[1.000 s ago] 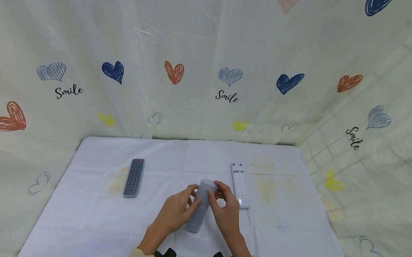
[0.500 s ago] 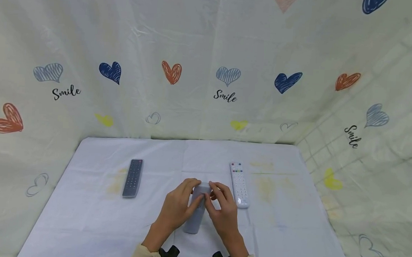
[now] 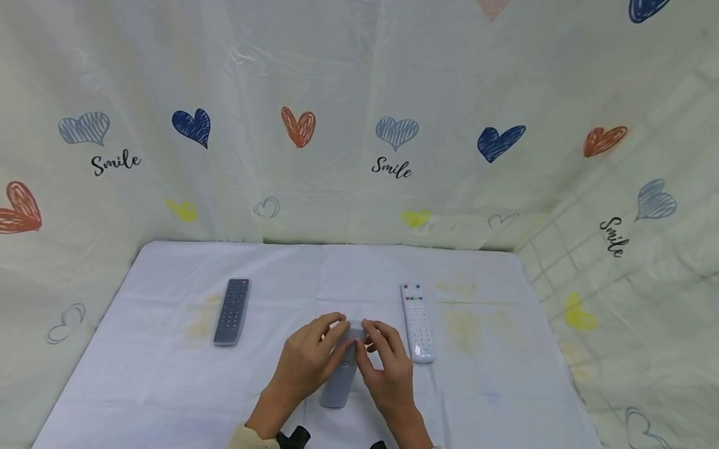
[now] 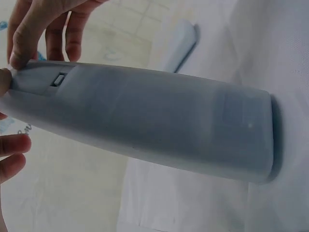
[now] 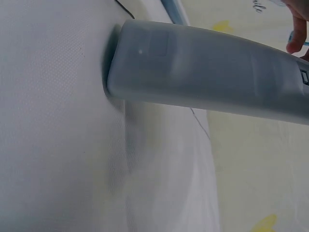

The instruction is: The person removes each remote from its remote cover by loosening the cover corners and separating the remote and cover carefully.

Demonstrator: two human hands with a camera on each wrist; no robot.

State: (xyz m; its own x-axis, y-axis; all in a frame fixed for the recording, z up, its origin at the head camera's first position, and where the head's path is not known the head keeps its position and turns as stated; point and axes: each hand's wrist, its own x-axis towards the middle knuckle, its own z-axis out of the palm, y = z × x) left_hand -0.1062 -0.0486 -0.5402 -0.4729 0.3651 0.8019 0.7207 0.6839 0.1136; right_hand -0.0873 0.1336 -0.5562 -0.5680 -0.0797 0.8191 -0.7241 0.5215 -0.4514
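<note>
A grey remote control lies back side up between both hands, its near end on the white cloth and its far end raised. A cloudy, smooth surface covers its back, and a small latch shows near the far end. My left hand pinches the far end from the left, thumb on top. From the right, my right hand pinches the same end, the two thumbtips close together. The right wrist view shows the remote's near end resting on the cloth; most of the left hand's fingers are hidden there.
On the left of the table lies a dark grey remote, buttons up. A white remote with coloured buttons lies just beyond the right hand. Behind stands a pale curtain printed with hearts.
The grey remote has turned slightly, now pointing more straight away from me. My left fingers have moved up to its far end, and the two thumbs have come together there.
</note>
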